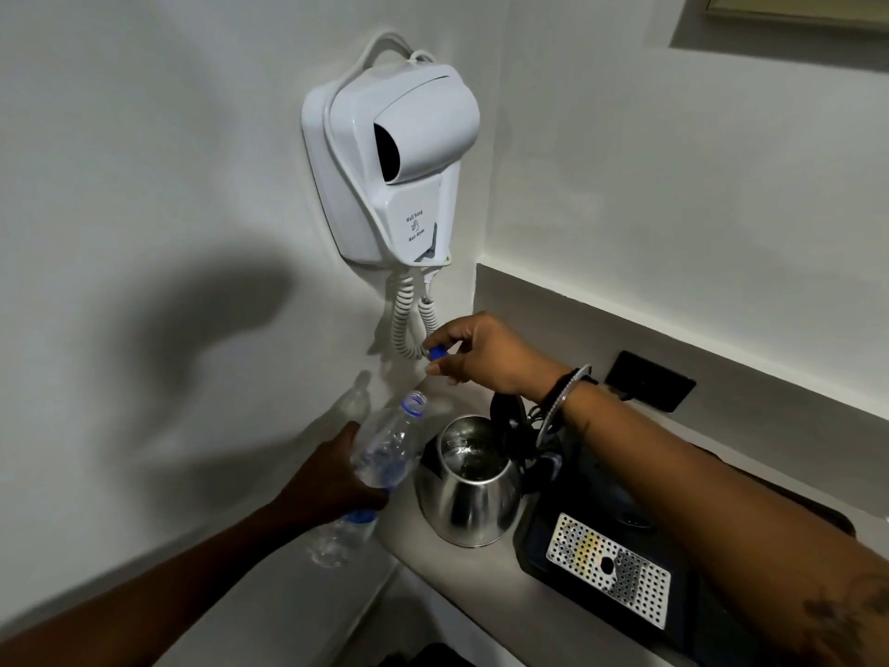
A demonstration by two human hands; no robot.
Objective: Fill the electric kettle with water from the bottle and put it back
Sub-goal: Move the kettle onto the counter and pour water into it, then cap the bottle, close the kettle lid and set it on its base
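A steel electric kettle (469,503) stands on the counter with its black lid (507,414) flipped up and its mouth open. My left hand (332,479) grips a clear plastic water bottle (385,454) around its middle, just left of the kettle. The bottle is uncapped and tilted, its neck pointing up and to the right. My right hand (486,351) hovers above the kettle and pinches the blue bottle cap (437,352) between its fingers.
A black tray (553,536) with a perforated metal drip grate (611,568) lies right of the kettle. A white wall-hung hair dryer (399,161) with a coiled cord hangs above. A black wall socket (649,381) sits behind my right wrist. The counter edge runs at the bottom.
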